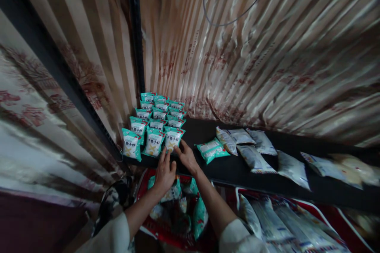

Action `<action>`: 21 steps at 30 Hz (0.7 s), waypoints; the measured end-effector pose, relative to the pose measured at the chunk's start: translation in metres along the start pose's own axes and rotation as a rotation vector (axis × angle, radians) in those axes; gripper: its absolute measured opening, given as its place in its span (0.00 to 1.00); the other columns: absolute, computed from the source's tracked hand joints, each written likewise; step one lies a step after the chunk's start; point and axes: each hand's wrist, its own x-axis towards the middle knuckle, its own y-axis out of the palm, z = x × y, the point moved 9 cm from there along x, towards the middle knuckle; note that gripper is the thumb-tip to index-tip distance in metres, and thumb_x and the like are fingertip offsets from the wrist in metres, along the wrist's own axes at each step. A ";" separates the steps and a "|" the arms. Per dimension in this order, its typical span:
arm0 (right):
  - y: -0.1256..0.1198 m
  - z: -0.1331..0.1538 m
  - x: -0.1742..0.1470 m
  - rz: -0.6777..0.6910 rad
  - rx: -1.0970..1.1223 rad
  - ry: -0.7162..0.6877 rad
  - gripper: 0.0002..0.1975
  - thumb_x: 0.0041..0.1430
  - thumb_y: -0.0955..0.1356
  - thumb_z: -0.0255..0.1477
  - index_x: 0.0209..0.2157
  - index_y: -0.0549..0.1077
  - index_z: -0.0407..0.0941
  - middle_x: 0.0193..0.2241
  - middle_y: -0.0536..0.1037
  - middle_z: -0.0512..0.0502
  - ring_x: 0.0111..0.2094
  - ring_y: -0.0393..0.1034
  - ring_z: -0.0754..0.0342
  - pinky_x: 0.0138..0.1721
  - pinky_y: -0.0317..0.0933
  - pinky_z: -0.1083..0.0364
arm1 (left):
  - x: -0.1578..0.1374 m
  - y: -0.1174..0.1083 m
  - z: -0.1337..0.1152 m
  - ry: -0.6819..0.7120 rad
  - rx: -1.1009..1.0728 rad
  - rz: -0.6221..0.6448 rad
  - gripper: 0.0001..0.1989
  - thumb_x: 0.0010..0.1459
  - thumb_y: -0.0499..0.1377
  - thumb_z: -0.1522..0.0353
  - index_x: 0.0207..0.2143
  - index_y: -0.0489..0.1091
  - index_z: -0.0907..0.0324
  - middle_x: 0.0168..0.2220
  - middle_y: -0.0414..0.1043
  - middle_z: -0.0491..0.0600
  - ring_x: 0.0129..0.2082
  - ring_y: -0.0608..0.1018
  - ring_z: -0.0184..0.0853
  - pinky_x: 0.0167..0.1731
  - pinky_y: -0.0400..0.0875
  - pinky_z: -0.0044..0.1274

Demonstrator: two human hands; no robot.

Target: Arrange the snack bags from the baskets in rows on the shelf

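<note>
Lightly, the left hand (165,174) and right hand (187,158), unclenched, touch the front row's rightmost snack bag (173,138), apparently steadying it upright on the black shelf (194,127); below, loose packets (200,217) lie in a red bin (142,185).

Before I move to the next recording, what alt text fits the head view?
The left hand and right hand touch the front-right teal-and-white 小鱼小虾 bag among rows of matching upright bags on a black shelf. Farther right, a teal bag and whitish packets lie there; below, red containers hold more bags.
</note>
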 end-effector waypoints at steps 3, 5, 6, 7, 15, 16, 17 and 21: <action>0.000 -0.001 0.001 0.006 0.009 0.000 0.24 0.55 0.66 0.37 0.54 0.67 0.46 0.51 0.74 0.43 0.51 0.68 0.46 0.54 0.59 0.47 | 0.002 0.003 0.002 -0.021 -0.023 0.027 0.24 0.59 0.49 0.67 0.58 0.60 0.64 0.65 0.49 0.58 0.64 0.57 0.43 0.61 0.57 0.36; 0.001 -0.001 0.001 0.014 0.021 -0.007 0.25 0.56 0.65 0.37 0.54 0.66 0.45 0.51 0.73 0.42 0.52 0.67 0.46 0.54 0.59 0.48 | 0.001 0.003 0.003 -0.030 -0.030 0.035 0.24 0.59 0.49 0.68 0.58 0.60 0.64 0.66 0.48 0.58 0.64 0.56 0.43 0.61 0.58 0.36; 0.002 -0.001 0.001 0.020 0.030 -0.009 0.25 0.56 0.65 0.38 0.55 0.66 0.45 0.51 0.74 0.43 0.51 0.68 0.46 0.54 0.59 0.48 | 0.001 0.003 0.002 -0.031 -0.026 0.034 0.25 0.59 0.49 0.68 0.58 0.60 0.64 0.66 0.49 0.58 0.64 0.56 0.44 0.61 0.57 0.37; 0.003 -0.001 0.000 0.025 0.039 -0.009 0.25 0.56 0.65 0.38 0.55 0.66 0.45 0.50 0.74 0.43 0.50 0.68 0.47 0.53 0.60 0.48 | 0.000 0.002 0.001 -0.031 -0.019 0.033 0.25 0.59 0.49 0.68 0.58 0.60 0.64 0.65 0.49 0.57 0.64 0.56 0.44 0.61 0.57 0.37; -0.013 0.002 -0.034 -0.197 0.074 0.009 0.30 0.56 0.65 0.41 0.57 0.63 0.43 0.51 0.73 0.38 0.51 0.68 0.46 0.53 0.61 0.48 | -0.010 -0.011 -0.016 -0.032 0.034 0.065 0.23 0.59 0.50 0.68 0.56 0.63 0.62 0.66 0.48 0.55 0.62 0.62 0.43 0.60 0.60 0.33; -0.016 0.004 -0.043 -0.219 0.086 -0.003 0.28 0.57 0.64 0.41 0.56 0.64 0.42 0.50 0.74 0.38 0.50 0.69 0.47 0.52 0.62 0.49 | -0.012 -0.013 -0.019 -0.012 0.035 0.059 0.22 0.58 0.50 0.69 0.55 0.64 0.62 0.65 0.50 0.56 0.61 0.62 0.42 0.59 0.60 0.33; -0.018 0.006 -0.053 -0.237 0.099 -0.021 0.27 0.57 0.64 0.41 0.55 0.65 0.42 0.48 0.75 0.38 0.49 0.70 0.48 0.51 0.63 0.50 | -0.016 -0.015 -0.022 0.013 0.033 0.046 0.20 0.58 0.50 0.69 0.53 0.65 0.62 0.64 0.52 0.56 0.61 0.63 0.42 0.59 0.60 0.33; -0.018 -0.004 -0.100 -0.258 0.082 -0.029 0.19 0.59 0.62 0.40 0.45 0.72 0.43 0.41 0.79 0.42 0.43 0.73 0.50 0.47 0.66 0.52 | -0.040 -0.016 -0.025 0.075 0.007 0.020 0.16 0.58 0.49 0.73 0.46 0.70 0.60 0.55 0.65 0.55 0.56 0.69 0.38 0.57 0.62 0.33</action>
